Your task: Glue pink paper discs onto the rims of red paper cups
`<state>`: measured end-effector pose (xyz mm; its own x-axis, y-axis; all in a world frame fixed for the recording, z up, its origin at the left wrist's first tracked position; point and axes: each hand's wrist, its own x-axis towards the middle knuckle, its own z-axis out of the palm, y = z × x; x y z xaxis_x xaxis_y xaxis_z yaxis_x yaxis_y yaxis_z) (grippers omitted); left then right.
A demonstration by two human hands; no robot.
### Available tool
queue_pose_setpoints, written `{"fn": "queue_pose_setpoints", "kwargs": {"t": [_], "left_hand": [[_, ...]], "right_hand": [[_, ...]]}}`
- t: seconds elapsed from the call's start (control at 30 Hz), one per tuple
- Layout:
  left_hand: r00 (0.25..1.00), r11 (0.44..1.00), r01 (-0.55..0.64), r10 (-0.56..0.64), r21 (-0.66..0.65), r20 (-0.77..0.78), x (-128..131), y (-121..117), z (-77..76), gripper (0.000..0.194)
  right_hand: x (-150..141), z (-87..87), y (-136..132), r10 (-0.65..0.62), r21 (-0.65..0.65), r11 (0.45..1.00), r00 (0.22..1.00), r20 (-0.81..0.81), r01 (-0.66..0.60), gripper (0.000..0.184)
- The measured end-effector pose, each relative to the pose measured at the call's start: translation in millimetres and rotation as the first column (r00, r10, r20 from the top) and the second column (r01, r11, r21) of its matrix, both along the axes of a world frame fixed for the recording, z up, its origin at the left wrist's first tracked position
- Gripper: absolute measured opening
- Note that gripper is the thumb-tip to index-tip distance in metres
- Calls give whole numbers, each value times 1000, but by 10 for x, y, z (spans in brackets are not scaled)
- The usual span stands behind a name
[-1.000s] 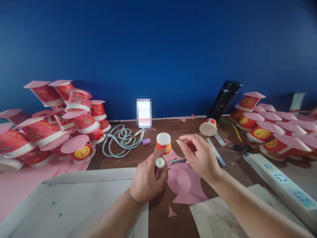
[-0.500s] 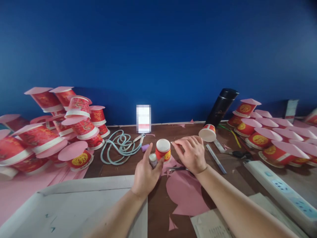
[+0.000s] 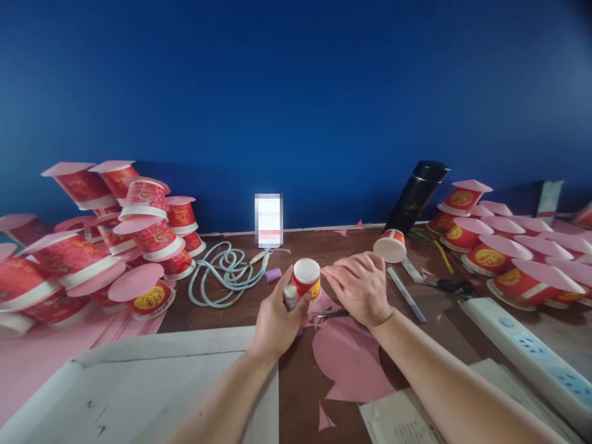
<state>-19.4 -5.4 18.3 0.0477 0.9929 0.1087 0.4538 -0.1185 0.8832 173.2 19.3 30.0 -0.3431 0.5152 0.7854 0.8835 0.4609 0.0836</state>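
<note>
A small red paper cup point(image 3: 307, 275) with a white end facing up and a gold print stands in front of me. My left hand point(image 3: 274, 320) is closed, with a glue stick point(image 3: 291, 298) held in it and its fingers around the cup's near left side. My right hand point(image 3: 359, 287) is closed in a pinch at the right edge of the cup's top; whatever lies between its fingertips is too small to make out. Below the hands, scissors point(image 3: 329, 314) rest on pink paper point(image 3: 349, 357). A purple cap point(image 3: 273, 275) lies left of the cup.
Piled cups with pink discs point(image 3: 150, 237) stand left, and cups with pink cone tops point(image 3: 502, 246) right. A coiled cable point(image 3: 222, 277), phone point(image 3: 269, 221), black flask point(image 3: 416, 197), tipped cup point(image 3: 390, 248), marker point(image 3: 407, 295) and power strip point(image 3: 531, 354) surround the work area.
My left hand has moved in closer around the cup, its index finger now against the side. The purple cap shows more fully. My right hand stays at the rim, and the view has shifted slightly.
</note>
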Motion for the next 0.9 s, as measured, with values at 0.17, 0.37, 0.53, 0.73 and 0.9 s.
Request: {"fn": "queue_pose_setpoints", "kwargs": {"t": [0.17,0.37,0.53,0.73,0.9], "left_hand": [[1000,1000,-14,14,22,4,2,-2,7,58],[999,998,-33,34,53,-18,-6,-7,-30,57],[996,998,-55,56,19,-70,-17,-13,-45,59],[997,999,-24,27,34,-73,-16,-23,-47,57],[996,999,-6,10,45,-94,-13,-40,-39,52]], "right_hand": [[-1,11,-46,0,-16,1000,1000,19,1,12],[3,-45,-67,9,-98,995,997,-73,-16,7],[-55,-39,-89,-14,-343,915,836,-549,-211,14],[-166,118,-157,-369,-621,500,500,-783,-603,50],[-293,165,-195,-418,-509,346,357,-835,-788,47]]}}
